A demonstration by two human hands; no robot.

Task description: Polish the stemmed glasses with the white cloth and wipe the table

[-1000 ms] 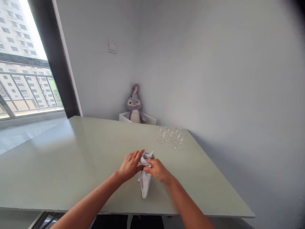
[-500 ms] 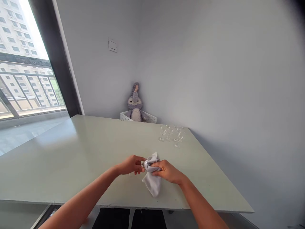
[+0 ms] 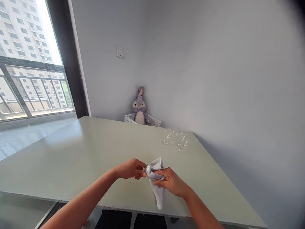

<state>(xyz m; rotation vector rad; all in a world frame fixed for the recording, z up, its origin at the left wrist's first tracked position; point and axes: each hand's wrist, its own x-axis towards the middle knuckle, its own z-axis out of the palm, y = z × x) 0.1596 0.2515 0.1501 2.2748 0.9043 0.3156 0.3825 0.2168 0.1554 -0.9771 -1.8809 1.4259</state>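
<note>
Quick rundown of this one: a clear stemmed glass (image 3: 144, 169) seems to be held just above the table (image 3: 71, 149), near its front edge and slightly right of centre. Most of it is hidden in a grey-white cloth (image 3: 155, 168), so only a small glint of glass is seen by the left hand (image 3: 130, 169). That hand is curled tight around the narrow end, while the right hand (image 3: 171, 182) is clamped over the bunched cloth. The two hands are close together, with the glass and cloth between them, and the loose end of the cloth is left hanging toward the front edge.

For a hold like this, a firm grip low on the stem is usually best, with only light pressure put on the bowl through the cloth. Thin glass won't take much twisting, so the stem shouldn't be wrung against the bowl.

A group of upright stemmed glasses (image 3: 176, 140) is left near the far right corner of the table. Past the far edge, a plush bunny (image 3: 139, 109) is sat in a white perforated basket (image 3: 154, 121), with a wall switch plate (image 3: 120, 52) above. No brand, label or readable writing can be made out anywhere.
</note>
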